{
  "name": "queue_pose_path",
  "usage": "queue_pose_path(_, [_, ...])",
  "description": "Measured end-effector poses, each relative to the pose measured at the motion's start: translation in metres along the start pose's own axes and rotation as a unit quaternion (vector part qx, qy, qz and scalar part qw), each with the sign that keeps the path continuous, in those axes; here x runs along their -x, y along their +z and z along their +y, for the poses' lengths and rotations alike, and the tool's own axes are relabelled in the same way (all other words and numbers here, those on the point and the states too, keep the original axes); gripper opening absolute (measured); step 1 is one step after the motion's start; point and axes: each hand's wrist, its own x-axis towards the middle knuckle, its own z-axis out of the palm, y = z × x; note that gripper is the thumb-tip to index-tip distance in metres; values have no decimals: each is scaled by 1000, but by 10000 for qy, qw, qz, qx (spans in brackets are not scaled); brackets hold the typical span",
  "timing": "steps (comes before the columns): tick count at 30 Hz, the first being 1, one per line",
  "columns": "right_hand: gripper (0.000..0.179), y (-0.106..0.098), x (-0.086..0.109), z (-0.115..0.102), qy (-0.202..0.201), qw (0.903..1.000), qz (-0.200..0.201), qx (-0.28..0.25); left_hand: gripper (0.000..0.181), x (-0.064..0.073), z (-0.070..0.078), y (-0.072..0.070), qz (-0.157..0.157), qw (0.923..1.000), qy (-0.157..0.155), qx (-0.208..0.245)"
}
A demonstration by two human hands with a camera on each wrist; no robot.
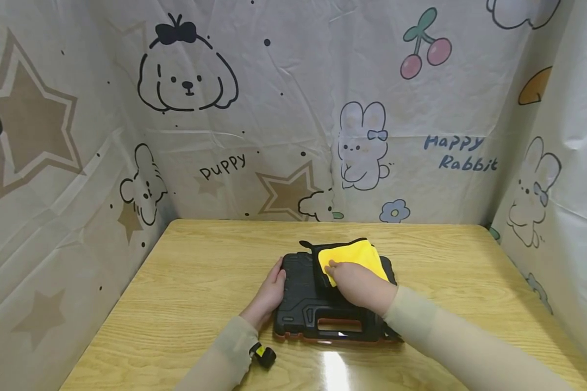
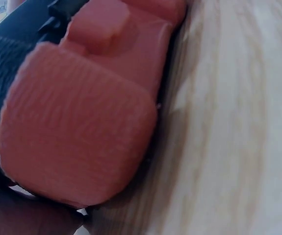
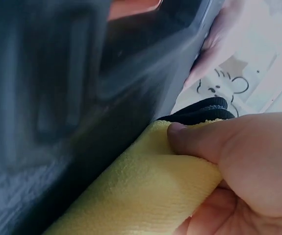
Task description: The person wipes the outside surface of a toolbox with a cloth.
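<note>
A black hard-shell case [image 1: 295, 304] with an orange lower part [image 2: 77, 127] lies flat on the table, its carry handle [image 1: 339, 335] toward me. My left hand [image 1: 271, 290] rests against the case's left side, fingers lying along the edge. Over the right part of the lid, my right hand [image 1: 359, 282] pinches a yellow cloth [image 1: 354, 255] with a dark backing and black trim. Its thumb presses on the yellow face in the right wrist view, and the cloth [image 3: 141, 181] lies against the lid there. A black loop [image 1: 305, 245] sticks out at the cloth's far left corner.
The light wooden table [image 1: 200, 260] surrounds the case on all sides. White fabric [image 1: 283, 108] printed with cartoon animals and stars walls off the back and both sides. A small black device [image 1: 265, 356] is strapped at my left wrist, near the case's front left corner.
</note>
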Motion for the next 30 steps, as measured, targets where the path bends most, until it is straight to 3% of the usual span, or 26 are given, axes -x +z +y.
queue_pose_path(19, [32,1,-17,31,354,9980,350,-379,56,0,0,2,38,9999,92,-32])
queue_pose_path(30, [36,1,-16,36,433,9980,174,-437,55,0,2,2,103,9999,118,11])
